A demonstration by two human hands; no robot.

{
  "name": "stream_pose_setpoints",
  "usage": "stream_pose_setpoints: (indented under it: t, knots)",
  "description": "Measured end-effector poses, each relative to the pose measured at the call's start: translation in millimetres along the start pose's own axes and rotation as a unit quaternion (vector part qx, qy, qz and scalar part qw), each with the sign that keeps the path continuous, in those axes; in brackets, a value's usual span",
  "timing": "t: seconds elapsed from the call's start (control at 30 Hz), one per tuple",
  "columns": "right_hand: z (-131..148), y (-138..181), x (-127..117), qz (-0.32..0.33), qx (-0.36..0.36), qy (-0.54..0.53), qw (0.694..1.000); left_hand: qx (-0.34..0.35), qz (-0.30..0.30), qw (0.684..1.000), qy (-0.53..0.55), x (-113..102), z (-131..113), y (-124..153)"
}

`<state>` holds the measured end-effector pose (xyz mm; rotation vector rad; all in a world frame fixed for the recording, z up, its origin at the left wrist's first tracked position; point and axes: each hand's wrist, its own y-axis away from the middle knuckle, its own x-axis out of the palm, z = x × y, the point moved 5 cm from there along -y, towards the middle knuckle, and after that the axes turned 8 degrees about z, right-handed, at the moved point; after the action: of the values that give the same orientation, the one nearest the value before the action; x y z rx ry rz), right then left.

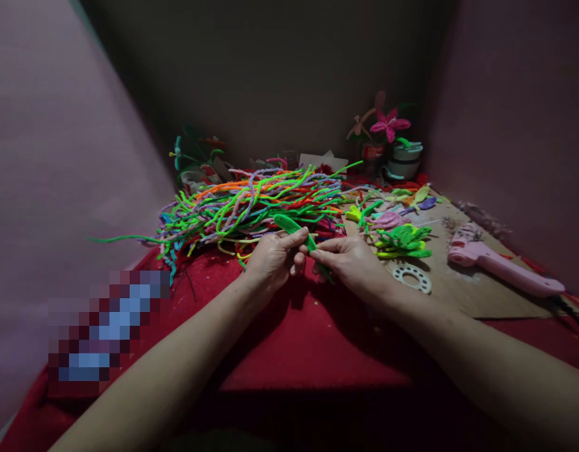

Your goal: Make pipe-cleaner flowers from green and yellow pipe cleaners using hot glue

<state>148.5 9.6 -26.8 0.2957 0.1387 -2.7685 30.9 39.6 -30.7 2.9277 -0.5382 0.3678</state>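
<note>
Left hand (270, 254): pinches a green fuzzy strip (289, 225) between thumb and fingers.
Right hand (352, 260): grips the same strip lower down, just beside the left hand.
Green fuzzy strip: slants between both hands, before the multicoloured stem pile (251, 201).
Board (463, 295): bears a pink corded tool (505, 267) and white holed ring (398, 274).
</note>
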Motion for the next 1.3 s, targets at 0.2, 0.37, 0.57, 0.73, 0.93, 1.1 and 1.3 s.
stream_pose_setpoints:
  t: [0.2, 0.37, 0.57, 0.73, 0.93, 1.1, 1.3]
  knots:
    - [-9, -2, 3, 0.039, 0.069, -0.129, 0.988, 0.004, 0.021, 1.0, 0.011, -7, -3, -4]
    - [-10, -3, 2, 0.033, 0.074, -0.099, 0.992, 0.029, 0.002, 0.999, -0.042, -15, -18, -3]
    - [-13, -4, -1, 0.03, 0.058, -0.014, 0.998, 0.034, -0.026, 0.986, -0.159, -18, -23, -1]
    - [-15, -5, -2, 0.034, 0.056, -0.068, 0.996, 0.048, -0.039, 0.978, -0.2, -18, -21, 0]
    - [-15, -5, -5, 0.013, 0.082, -0.056, 0.995, 0.068, -0.065, 0.94, -0.329, -25, -32, -1]
    - [-21, -9, -8, 0.014, 0.08, -0.015, 0.997, 0.338, -0.054, 0.72, -0.604, 6, -56, 20]
    - [-23, -10, -7, 0.063, 0.087, 0.038, 0.993, 0.263, 0.187, 0.669, -0.67, 23, -18, 15]
